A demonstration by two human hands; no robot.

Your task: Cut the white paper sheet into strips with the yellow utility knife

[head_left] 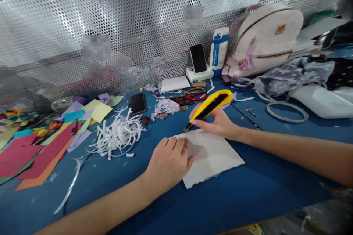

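A white sheet (212, 152) with a ragged near edge lies on the blue table (176, 205). My left hand (169, 158) presses on the sheet's left side, fingers bent and close together, the thumb resting on the paper. In my right hand (212, 121) is a yellow and black utility knife (211, 105), tilted with its tip down at the far left edge of the sheet. The fingertips of my right hand are partly hidden behind the knife.
Curled white strips (118, 134) and coloured papers (49, 150) lie at left. Beyond the sheet are scissors (195, 94), a dark phone (137, 103) and a bottle (219, 51). A tape ring (287, 112) and a backpack (267, 40) are at right.
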